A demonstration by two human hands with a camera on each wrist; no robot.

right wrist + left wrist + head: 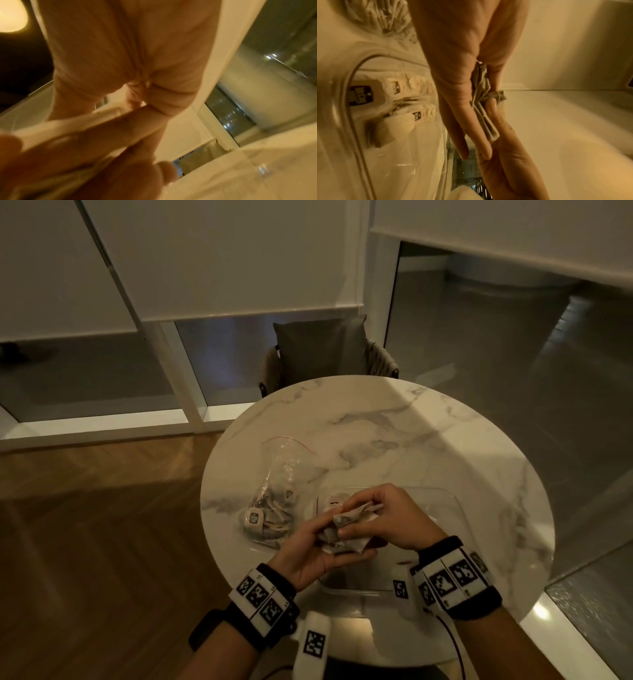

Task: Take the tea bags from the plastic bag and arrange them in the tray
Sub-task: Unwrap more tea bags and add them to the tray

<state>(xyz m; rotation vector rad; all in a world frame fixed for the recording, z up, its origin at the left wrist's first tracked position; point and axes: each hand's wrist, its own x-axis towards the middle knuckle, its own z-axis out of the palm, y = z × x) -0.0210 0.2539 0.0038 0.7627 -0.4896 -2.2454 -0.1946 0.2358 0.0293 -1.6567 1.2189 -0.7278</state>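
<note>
A: While both hands sit over the near left part of the tray [445, 501], what are they on?
B: left hand [308, 553] is palm up, fingers curled under a small bunch of tea bags [346, 525]; right hand [387, 518] comes over the top, thumb and fingers pinching the same bunch

A: Wrist views agree?
B: left wrist view shows the bunch [485, 108] clamped between the left hand's [462, 67] thumb and fingers, with the right hand's fingertips [493, 106] on it too. Right wrist view is blurry, pale paper edges between fingers, can't tell more

A: Plastic bag?
B: clear plastic bag [277, 494] lies on the table [394, 422] just left of the tray, mouth pointing away, more tea bags with tags piled in its near end

A: Anything in the tray?
B: yes, clear tray, a few tea bags [399, 108] with dark tags lie near its left edge, seen best from the left wrist

A: Rest?
B: round marble table, chair [329, 354] with a grey cushion at the far side, wood floor on the left
</note>
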